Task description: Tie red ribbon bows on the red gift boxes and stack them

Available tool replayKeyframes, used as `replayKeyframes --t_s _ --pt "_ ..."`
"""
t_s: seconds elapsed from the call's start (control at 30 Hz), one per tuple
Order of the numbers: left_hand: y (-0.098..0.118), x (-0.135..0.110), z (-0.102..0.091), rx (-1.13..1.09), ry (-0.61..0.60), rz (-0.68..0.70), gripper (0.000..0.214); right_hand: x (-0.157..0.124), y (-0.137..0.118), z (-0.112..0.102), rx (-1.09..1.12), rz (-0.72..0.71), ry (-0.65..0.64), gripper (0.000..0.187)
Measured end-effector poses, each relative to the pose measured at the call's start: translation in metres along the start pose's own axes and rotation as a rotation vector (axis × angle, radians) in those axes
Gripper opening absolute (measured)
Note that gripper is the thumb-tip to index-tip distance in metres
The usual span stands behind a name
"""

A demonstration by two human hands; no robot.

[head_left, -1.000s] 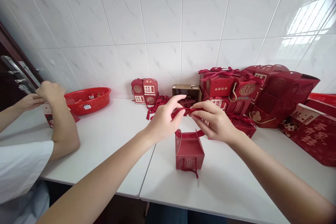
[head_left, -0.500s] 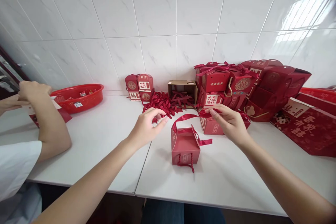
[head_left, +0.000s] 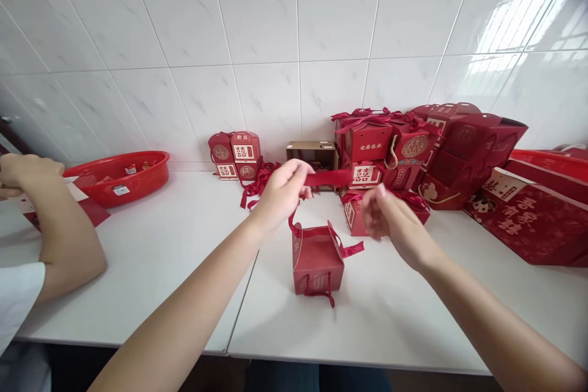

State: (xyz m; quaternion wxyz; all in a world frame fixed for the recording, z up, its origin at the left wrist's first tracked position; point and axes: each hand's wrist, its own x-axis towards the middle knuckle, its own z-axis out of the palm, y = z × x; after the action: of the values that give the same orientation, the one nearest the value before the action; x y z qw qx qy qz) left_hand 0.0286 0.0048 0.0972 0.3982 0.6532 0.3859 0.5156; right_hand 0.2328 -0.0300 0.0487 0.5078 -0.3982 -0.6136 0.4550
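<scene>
A small red gift box (head_left: 318, 269) stands on the white table in front of me, its top flaps raised and a twisted cord handle hanging on its near side. A dark red satin ribbon (head_left: 328, 179) runs through the flaps. My left hand (head_left: 285, 193), above the box's left side, pinches that ribbon between thumb and fingers. From the pinch, one blurred length stretches toward the right. My right hand (head_left: 395, 223) is apart from the ribbon, to the right of the box, its loosely curled fingers smeared by motion; I see nothing in it.
Behind are loose ribbons (head_left: 261, 180), an open cardboard box (head_left: 312, 147), small stacked gift boxes (head_left: 235, 156) and a larger pile of red boxes (head_left: 372, 141). A red gift bag (head_left: 533, 214) is at right. At left, a co-worker's arm (head_left: 68, 226) is beside a red basin (head_left: 138, 180).
My left hand has moved right and up and taken hold of the ribbon. My right hand has let go of it and dropped slightly. The view has shifted a little.
</scene>
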Motion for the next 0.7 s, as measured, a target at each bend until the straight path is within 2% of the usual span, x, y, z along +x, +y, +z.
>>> replayKeyframes --t_s 0.1,0.13,0.2,0.3,0.43,0.5,0.7 --pt "0.000 -0.004 -0.018 -0.260 0.132 -0.079 0.015 -0.017 0.035 -0.014 -0.217 0.424 -0.395 0.067" --pt "0.000 -0.006 -0.023 -0.324 0.153 -0.106 0.014 -0.022 0.047 -0.016 -0.264 0.515 -0.472 0.068" --pt "-0.001 -0.010 -0.031 -0.429 0.155 -0.164 0.014 -0.028 0.068 -0.016 -0.255 0.608 -0.503 0.067" --pt "-0.002 -0.015 -0.037 -0.582 0.154 -0.211 0.019 -0.029 0.085 -0.007 -0.142 0.664 -0.401 0.065" --pt "-0.006 -0.021 -0.041 -0.727 0.186 -0.190 0.020 -0.019 0.087 0.009 -0.044 0.717 -0.265 0.054" --pt "-0.008 -0.023 -0.043 -0.760 0.177 -0.169 0.016 -0.016 0.088 0.015 0.040 0.717 -0.203 0.056" --pt "-0.012 -0.025 -0.044 -0.696 0.221 -0.074 0.011 -0.017 0.097 0.026 0.450 0.494 0.163 0.066"
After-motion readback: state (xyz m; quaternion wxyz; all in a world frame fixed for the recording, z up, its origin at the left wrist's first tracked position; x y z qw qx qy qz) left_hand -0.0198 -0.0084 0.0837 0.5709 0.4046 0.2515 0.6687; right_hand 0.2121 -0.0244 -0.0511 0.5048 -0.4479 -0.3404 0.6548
